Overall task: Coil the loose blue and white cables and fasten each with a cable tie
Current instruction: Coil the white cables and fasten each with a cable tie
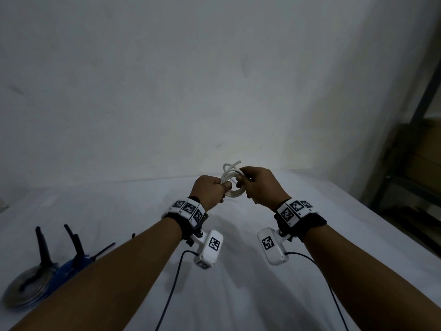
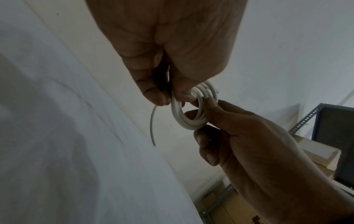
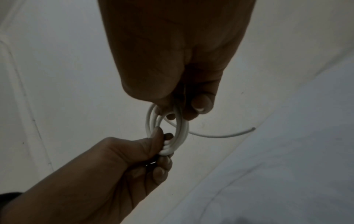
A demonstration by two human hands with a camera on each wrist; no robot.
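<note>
both hands (image 1: 211, 188) grip white cable coil (image 1: 232, 185)

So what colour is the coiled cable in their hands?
White; the coiled cable shows best in the left wrist view.

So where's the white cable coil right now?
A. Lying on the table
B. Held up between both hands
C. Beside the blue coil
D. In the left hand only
B: the left hand and right hand both grip the white cable coil above the table.
</note>
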